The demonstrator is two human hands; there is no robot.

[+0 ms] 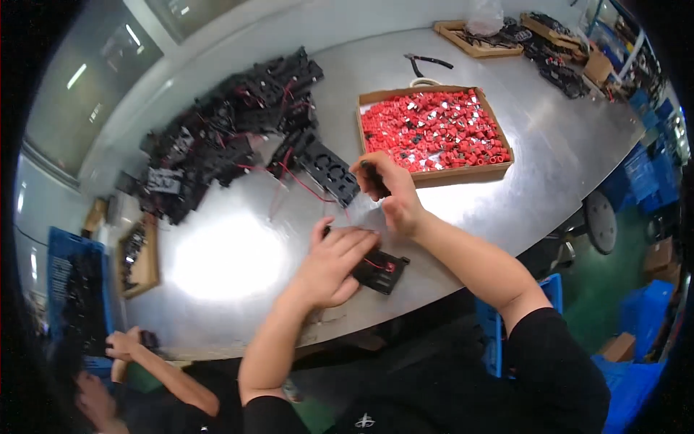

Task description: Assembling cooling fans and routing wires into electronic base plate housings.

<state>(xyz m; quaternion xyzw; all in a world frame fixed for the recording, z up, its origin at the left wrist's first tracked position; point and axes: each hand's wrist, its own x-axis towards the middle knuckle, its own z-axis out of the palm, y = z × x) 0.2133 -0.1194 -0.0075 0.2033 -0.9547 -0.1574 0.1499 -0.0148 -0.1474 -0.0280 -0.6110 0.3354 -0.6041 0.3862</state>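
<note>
My left hand (334, 262) lies over a flat black plastic part (383, 273) near the table's front edge, fingers across it, holding it against the metal top. A thin red wire and a small red piece show on the part's uncovered end; the rest is under the hand. Raised just beyond, my right hand (394, 192) is closed round a small dark object (374, 179), whose kind I cannot make out. Right behind my hands lies another black plastic housing (329, 170) with round cut-outs and a loose red wire.
A cardboard tray (463, 176) of small red parts stands behind my right hand. Black-handled pliers (428, 62) lie beyond it. Black housings with wires form a heap (224, 130) at the left. At lower left, a co-worker's hand (124, 345) is near a blue crate (54, 289).
</note>
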